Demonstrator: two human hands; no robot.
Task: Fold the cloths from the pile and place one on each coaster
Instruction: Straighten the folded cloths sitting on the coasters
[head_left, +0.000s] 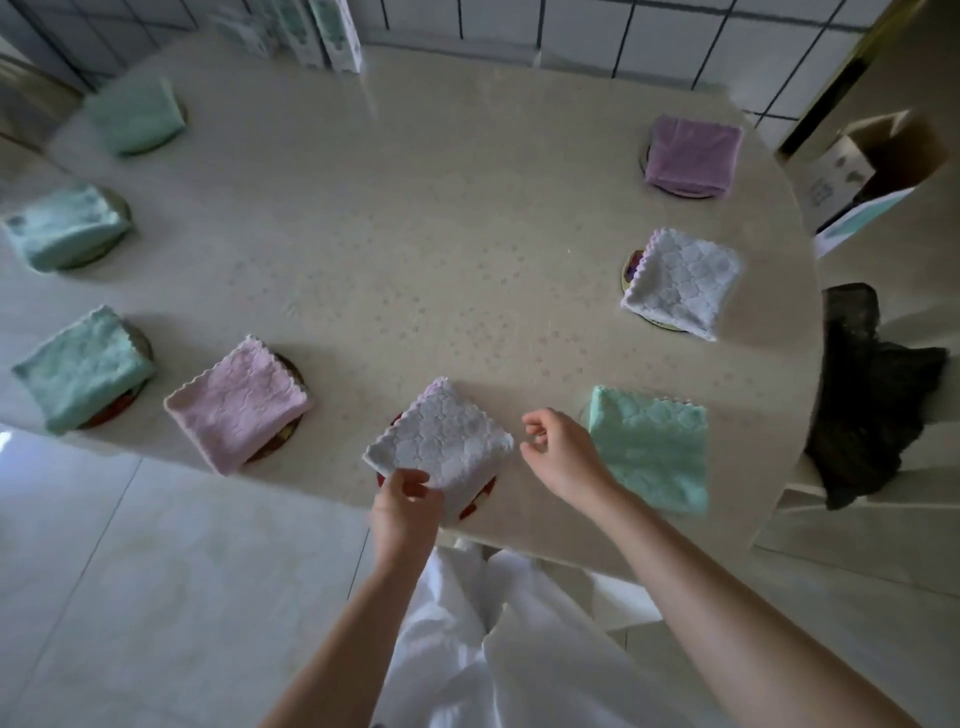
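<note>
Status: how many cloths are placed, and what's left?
Seven folded cloths sit placed, from the far green cloth to the purple cloth. The left hand pinches the eighth, near white cloth on its red coaster; right hand free. No pile shows; likely nothing left.

Near edge of surface (415, 234): left hand (405, 506) pinches near corner of folded white cloth (441, 441) lying on red coaster (480, 499). Beside cloth's right corner, right hand (558, 452), fingers loosely curled, holding nothing. Folded pink cloth (236, 402) to left, folded green cloth (649, 447) to right.
</note>
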